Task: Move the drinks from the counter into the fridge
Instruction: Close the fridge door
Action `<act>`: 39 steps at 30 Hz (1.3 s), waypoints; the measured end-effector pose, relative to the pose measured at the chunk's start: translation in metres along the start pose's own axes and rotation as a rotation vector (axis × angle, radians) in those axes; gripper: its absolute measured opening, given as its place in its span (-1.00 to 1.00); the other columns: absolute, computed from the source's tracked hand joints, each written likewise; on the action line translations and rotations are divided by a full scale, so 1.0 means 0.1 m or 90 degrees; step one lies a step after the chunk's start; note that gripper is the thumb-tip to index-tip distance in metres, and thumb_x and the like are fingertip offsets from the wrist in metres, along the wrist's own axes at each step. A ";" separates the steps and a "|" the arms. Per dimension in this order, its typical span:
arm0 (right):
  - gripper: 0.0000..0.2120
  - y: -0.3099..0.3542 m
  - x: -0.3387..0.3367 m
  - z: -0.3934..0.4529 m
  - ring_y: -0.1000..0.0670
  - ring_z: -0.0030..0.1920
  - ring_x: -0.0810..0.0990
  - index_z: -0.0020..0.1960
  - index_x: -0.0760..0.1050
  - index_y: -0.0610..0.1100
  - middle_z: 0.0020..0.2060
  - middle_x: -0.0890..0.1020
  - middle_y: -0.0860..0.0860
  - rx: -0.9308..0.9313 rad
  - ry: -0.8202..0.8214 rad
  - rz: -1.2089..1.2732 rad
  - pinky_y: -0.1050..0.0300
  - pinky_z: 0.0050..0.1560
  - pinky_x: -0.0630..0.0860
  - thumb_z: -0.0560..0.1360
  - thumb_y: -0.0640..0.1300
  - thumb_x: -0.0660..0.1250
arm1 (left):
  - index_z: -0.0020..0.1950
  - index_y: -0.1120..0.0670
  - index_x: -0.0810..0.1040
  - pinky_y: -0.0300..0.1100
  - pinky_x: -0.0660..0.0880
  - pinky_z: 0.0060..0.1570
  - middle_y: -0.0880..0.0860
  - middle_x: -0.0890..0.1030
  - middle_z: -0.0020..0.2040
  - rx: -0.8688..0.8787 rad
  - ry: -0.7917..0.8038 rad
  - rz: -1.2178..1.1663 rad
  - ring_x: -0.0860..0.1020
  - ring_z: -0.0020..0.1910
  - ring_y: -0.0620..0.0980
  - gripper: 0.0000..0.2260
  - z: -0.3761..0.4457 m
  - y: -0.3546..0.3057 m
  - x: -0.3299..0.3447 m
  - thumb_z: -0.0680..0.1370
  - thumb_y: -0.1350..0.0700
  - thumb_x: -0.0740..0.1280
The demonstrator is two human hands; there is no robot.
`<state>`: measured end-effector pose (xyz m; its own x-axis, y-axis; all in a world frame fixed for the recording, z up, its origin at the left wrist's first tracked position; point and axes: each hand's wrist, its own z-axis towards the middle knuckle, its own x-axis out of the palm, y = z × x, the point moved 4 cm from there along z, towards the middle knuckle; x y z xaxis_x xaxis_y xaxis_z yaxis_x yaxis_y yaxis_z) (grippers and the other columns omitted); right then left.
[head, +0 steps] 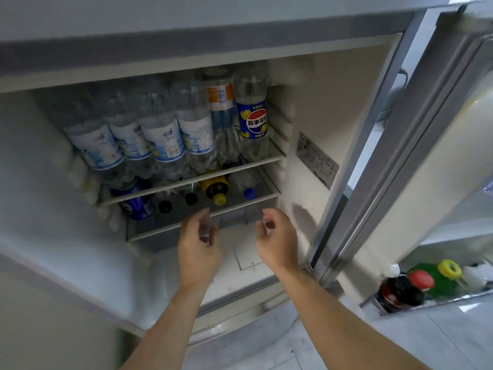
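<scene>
The fridge (314,108) stands open in front of me. Its upper shelf (186,180) carries a row of clear bottles with pale blue labels (162,140) and a blue-labelled Pepsi bottle (252,121) at the right. On the lower shelf (202,222) lie a blue can (137,205), a yellow-capped bottle (216,189), a blue-capped bottle (246,186) and dark-capped bottles (177,201). My left hand (198,241) and my right hand (277,237) hover just in front of the lower shelf's front edge, fingers curled but apart, holding nothing.
The fridge door (453,156) is swung open at the right. Its bottom rack holds a dark bottle with a red cap (400,291) and a green bottle with a yellow cap (445,276). Pale floor tiles (400,343) lie below.
</scene>
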<state>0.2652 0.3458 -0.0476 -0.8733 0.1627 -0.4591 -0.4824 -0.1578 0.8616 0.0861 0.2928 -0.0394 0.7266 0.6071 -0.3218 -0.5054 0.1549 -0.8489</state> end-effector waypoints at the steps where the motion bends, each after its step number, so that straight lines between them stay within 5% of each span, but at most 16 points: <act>1: -0.76 -0.07 0.01 -0.08 0.05 -0.01 0.56 0.21 0.52 -0.08 0.02 0.58 0.04 0.014 0.018 -0.003 0.30 -0.06 0.49 0.54 -0.19 0.37 | 0.24 -0.07 0.52 -0.54 0.44 -0.15 -0.09 0.57 0.01 -0.039 0.006 -0.012 0.54 -0.05 -0.32 -0.63 -0.08 0.05 0.01 0.52 0.29 0.39; 11: -0.81 -0.68 -0.26 -0.93 0.08 -0.05 0.62 0.16 0.56 -0.09 -0.09 0.64 0.09 0.128 0.111 0.020 0.23 0.06 0.55 0.54 -0.17 0.38 | 0.18 -0.09 0.52 -0.46 0.41 -0.18 -0.12 0.59 -0.13 -0.290 0.012 -0.006 0.57 -0.15 -0.18 -0.76 -1.12 0.28 0.10 0.57 0.19 0.34; 15: -0.86 -1.01 -0.63 -1.18 0.16 -0.17 0.60 0.08 0.58 -0.02 -0.21 0.62 0.16 0.154 0.152 0.001 0.31 -0.06 0.52 0.54 -0.17 0.37 | 0.21 -0.05 0.53 -0.05 0.55 -0.06 0.03 0.63 -0.10 -0.370 0.022 -0.018 0.61 -0.14 0.06 -0.78 -1.58 0.23 0.21 0.59 0.16 0.35; 18: -0.89 -1.38 -1.02 -1.42 0.13 -0.22 0.60 -0.06 0.55 0.04 -0.25 0.65 0.07 0.180 0.204 -0.005 0.20 -0.10 0.55 0.51 -0.17 0.37 | 0.22 0.00 0.55 -0.09 0.54 -0.09 0.01 0.65 -0.12 -0.392 0.020 0.022 0.62 -0.15 0.02 -0.78 -1.97 0.13 0.34 0.59 0.15 0.34; 23: -0.84 -2.21 -1.96 -1.63 0.17 -0.26 0.61 -0.17 0.57 0.06 -0.31 0.65 0.14 0.235 0.215 -0.031 0.45 -0.26 0.45 0.48 -0.19 0.44 | 0.20 -0.06 0.55 -0.15 0.45 -0.06 -0.10 0.61 -0.12 -0.450 -0.007 0.065 0.57 -0.13 -0.14 -0.81 -2.73 -0.20 0.77 0.59 0.10 0.35; 31: -0.93 -3.14 -4.04 -0.87 -0.12 -0.13 0.60 0.00 0.57 -0.14 -0.16 0.64 -0.07 0.353 -0.044 0.057 -0.08 -0.02 0.56 0.55 -0.15 0.35 | 0.20 -0.09 0.53 -0.08 0.53 -0.03 -0.06 0.61 -0.10 -0.444 -0.008 0.027 0.59 -0.10 -0.11 -0.79 -3.65 -1.21 1.81 0.58 0.10 0.34; 34: -0.86 -3.09 -4.61 -0.37 -0.06 -0.28 0.41 -0.25 0.42 -0.09 -0.36 0.46 0.00 0.376 -0.196 0.121 0.05 -0.27 0.36 0.49 -0.17 0.24 | 0.17 -0.13 0.52 -0.03 0.53 -0.02 -0.04 0.62 -0.10 -0.422 -0.008 0.016 0.60 -0.09 -0.04 -0.80 -3.81 -1.53 2.02 0.58 0.12 0.35; 37: -0.87 -2.94 -5.02 0.11 0.00 -0.16 0.45 -0.08 0.46 -0.07 -0.22 0.50 0.02 0.337 -0.293 0.230 0.13 -0.15 0.39 0.52 -0.20 0.15 | 0.18 -0.12 0.52 -0.04 0.54 -0.03 -0.04 0.62 -0.11 -0.410 -0.002 0.013 0.61 -0.10 -0.04 -0.79 -3.92 -1.75 2.14 0.58 0.12 0.35; 39: -0.88 -2.83 -5.22 0.39 0.09 -0.26 0.44 -0.03 0.46 -0.07 -0.27 0.47 0.07 0.313 -0.306 0.276 0.22 -0.22 0.37 0.57 -0.16 0.15 | 0.19 -0.08 0.54 -0.10 0.52 -0.05 -0.04 0.62 -0.13 -0.395 -0.009 0.008 0.60 -0.12 -0.09 -0.78 -3.96 -1.87 2.17 0.57 0.14 0.36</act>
<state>0.8604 0.3437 -0.0427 -0.7970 0.6038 -0.0159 0.0744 0.1242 0.9895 0.5230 0.0869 -0.1164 0.7137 0.6167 -0.3321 -0.1462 -0.3325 -0.9317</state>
